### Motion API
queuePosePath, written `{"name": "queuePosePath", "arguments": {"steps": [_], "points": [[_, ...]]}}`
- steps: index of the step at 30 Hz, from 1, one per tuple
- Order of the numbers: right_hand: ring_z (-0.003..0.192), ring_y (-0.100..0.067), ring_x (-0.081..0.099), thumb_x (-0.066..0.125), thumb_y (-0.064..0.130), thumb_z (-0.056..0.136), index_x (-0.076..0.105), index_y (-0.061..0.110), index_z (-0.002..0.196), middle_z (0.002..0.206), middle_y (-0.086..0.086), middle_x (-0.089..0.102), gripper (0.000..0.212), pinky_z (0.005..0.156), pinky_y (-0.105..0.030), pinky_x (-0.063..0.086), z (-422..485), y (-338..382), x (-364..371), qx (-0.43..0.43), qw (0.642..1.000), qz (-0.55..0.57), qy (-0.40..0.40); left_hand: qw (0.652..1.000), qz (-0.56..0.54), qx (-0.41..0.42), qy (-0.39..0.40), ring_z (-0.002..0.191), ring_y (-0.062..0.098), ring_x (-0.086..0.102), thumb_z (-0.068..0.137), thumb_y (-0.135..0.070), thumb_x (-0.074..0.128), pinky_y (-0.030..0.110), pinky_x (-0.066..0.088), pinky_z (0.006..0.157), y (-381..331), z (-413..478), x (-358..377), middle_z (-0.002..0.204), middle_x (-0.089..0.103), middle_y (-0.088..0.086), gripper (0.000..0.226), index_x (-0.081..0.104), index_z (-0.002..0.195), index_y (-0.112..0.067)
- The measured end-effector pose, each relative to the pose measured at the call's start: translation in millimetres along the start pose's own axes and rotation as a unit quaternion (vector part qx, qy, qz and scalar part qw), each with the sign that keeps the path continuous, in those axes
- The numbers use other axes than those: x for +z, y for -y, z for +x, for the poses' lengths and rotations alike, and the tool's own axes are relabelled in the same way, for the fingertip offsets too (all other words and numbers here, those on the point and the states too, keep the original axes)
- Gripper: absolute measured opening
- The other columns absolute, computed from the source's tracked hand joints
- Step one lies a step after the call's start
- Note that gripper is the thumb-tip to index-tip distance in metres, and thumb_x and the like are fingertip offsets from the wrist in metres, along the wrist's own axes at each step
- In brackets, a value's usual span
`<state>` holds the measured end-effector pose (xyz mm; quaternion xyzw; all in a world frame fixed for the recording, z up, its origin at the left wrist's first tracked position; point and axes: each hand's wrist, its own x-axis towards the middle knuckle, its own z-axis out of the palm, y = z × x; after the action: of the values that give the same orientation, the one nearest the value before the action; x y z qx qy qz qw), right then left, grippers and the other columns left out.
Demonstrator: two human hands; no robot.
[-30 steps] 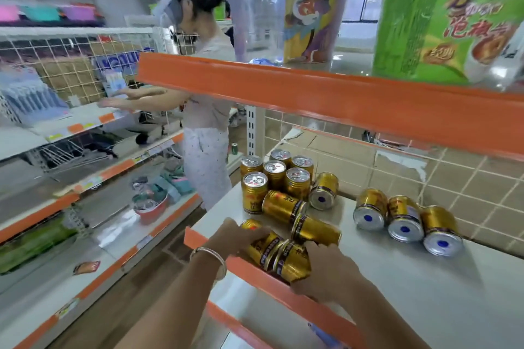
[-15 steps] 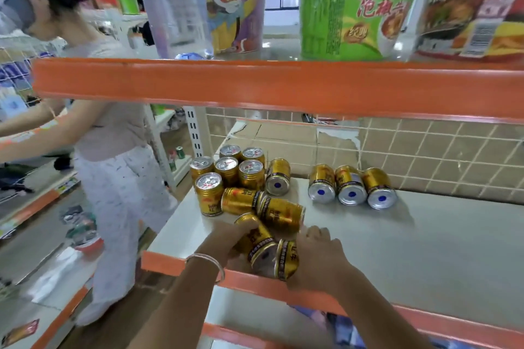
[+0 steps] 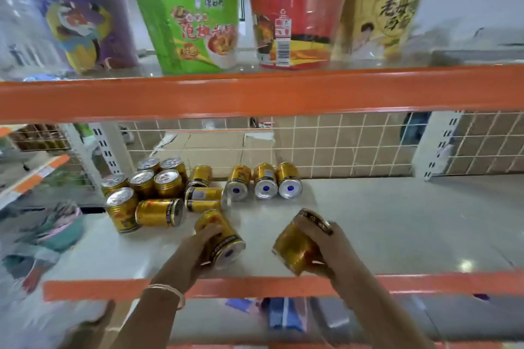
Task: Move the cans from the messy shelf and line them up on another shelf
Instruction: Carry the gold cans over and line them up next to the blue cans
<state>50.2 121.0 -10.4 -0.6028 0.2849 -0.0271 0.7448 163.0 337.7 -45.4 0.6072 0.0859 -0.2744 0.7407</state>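
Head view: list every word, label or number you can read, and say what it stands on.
"泡椒": green noodle cup, big red characters; its other print is blurred.
"老母": yellow noodle cup, black characters; the line below is blurred.
Red noodle cup: barcode and logo, too blurred to read.
Purple cup, gold cans: print unreadable.

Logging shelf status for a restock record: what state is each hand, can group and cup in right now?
left hand: grips left-hand can.
right hand: grips right-hand can.
left-hand can: held, tilted, base toward the camera.
right-hand can: held, tilted.
upright cans: standing clustered at back left.
three back cans: lying side by side, bases forward.
two middle cans: lying on their sides.
noodle cups: upright on upper shelf.
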Motion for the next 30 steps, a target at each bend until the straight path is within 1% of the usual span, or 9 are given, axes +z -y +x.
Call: {"name": "queuePosePath", "arguments": {"steps": [4, 8, 10, 12, 14, 18, 23, 27, 30], "points": [[0.086, -0.035, 0.069, 0.070, 0.030, 0.081, 0.058, 0.002, 0.112, 0.108, -0.023, 0.068, 0.044, 0.066, -0.049, 0.058, -18, 5, -67, 0.085, 0.932, 0.351, 0.023, 0.990, -0.051, -0.022, 0.133, 0.090, 0.035, 0.067, 0.059, -0.021, 0.077, 0.037, 0.059, 0.073, 26, -30, 84, 0.108, 0.066, 0.027, 0.067, 0.057, 0.117, 0.005], [0.093, -0.034, 0.063, 0.070, 0.038, 0.078, 0.054, -0.002, 0.129, 0.109, -0.022, 0.063, 0.066, 0.065, -0.052, 0.057, -30, -3, -131, 0.095, 0.901, 0.421, -0.043, 0.947, -0.166, -0.067, 0.267, 0.080, 0.039, 0.070, 0.031, -0.026, 0.093, 0.047, 0.059, 0.064, 63, -70, 188, 0.100, 0.067, 0.028, 0.075, 0.072, 0.097, 0.002], [0.094, -0.035, 0.064, 0.072, 0.036, 0.073, 0.055, -0.002, 0.126, 0.106, -0.022, 0.066, 0.067, 0.069, -0.056, 0.055, -48, -3, -167, 0.085, 0.896, 0.433, -0.052, 0.946, -0.151, -0.082, 0.274, 0.066, 0.035, 0.068, 0.044, -0.038, 0.087, 0.041, 0.057, 0.056, 85, -83, 232, 0.088, 0.068, 0.026, 0.069, 0.069, 0.098, 0.002], [0.103, -0.034, 0.064, 0.073, 0.034, 0.067, 0.059, -0.001, 0.122, 0.108, -0.022, 0.068, 0.067, 0.079, -0.057, 0.052, -67, -5, -207, 0.058, 0.899, 0.429, -0.062, 0.942, -0.148, -0.100, 0.283, 0.061, 0.032, 0.064, 0.056, -0.042, 0.077, 0.036, 0.055, 0.057, 108, -93, 269, 0.081, 0.065, 0.024, 0.066, 0.065, 0.103, 0.002], [0.109, -0.033, 0.063, 0.074, 0.034, 0.064, 0.060, 0.002, 0.121, 0.112, -0.021, 0.068, 0.067, 0.082, -0.051, 0.053, -85, -9, -245, 0.035, 0.904, 0.414, -0.096, 0.930, -0.174, -0.127, 0.299, 0.065, 0.032, 0.065, 0.043, -0.040, 0.088, 0.037, 0.056, 0.060, 129, -102, 305, 0.086, 0.065, 0.022, 0.084, 0.062, 0.113, -0.001], [0.096, -0.030, 0.066, 0.080, 0.043, 0.047, 0.058, 0.012, 0.121, 0.113, -0.019, 0.066, 0.084, 0.075, -0.039, 0.057, -114, -17, -312, -0.016, 0.920, 0.330, -0.211, 0.880, -0.249, -0.197, 0.354, 0.063, 0.036, 0.068, 0.027, -0.025, 0.093, 0.048, 0.057, 0.059, 155, -125, 372, 0.082, 0.068, 0.024, 0.078, 0.069, 0.096, 0.005], [0.083, -0.027, 0.069, 0.078, 0.041, 0.049, 0.057, 0.020, 0.105, 0.095, -0.011, 0.068, 0.063, 0.072, -0.039, 0.057, -153, -17, -386, -0.060, 0.950, 0.170, -0.254, 0.885, -0.203, -0.232, 0.349, 0.059, 0.031, 0.066, 0.058, -0.036, 0.072, 0.047, 0.057, 0.066, 177, -130, 433, 0.073, 0.069, 0.019, 0.042, 0.074, 0.080, -0.001], [0.092, -0.028, 0.070, 0.094, 0.039, 0.039, 0.053, 0.023, 0.109, 0.103, -0.010, 0.068, 0.082, 0.077, -0.044, 0.058, -158, -12, -436, -0.043, 0.965, 0.100, -0.238, 0.866, -0.189, -0.284, 0.365, 0.077, 0.032, 0.066, 0.073, -0.039, 0.062, 0.054, 0.043, 0.095, 184, -125, 479, 0.083, 0.068, 0.018, 0.039, 0.070, 0.084, -0.003], [0.091, -0.024, 0.071, 0.092, 0.037, 0.041, 0.053, 0.027, 0.114, 0.105, -0.008, 0.068, 0.083, 0.080, -0.042, 0.058, -152, -1, -474, -0.040, 0.975, 0.046, -0.216, 0.854, -0.182, -0.290, 0.392, 0.060, 0.031, 0.069, 0.080, -0.039, 0.051, 0.050, 0.057, 0.066, 179, -120, 521, 0.069, 0.069, 0.019, 0.047, 0.072, 0.070, 0.001]]}}
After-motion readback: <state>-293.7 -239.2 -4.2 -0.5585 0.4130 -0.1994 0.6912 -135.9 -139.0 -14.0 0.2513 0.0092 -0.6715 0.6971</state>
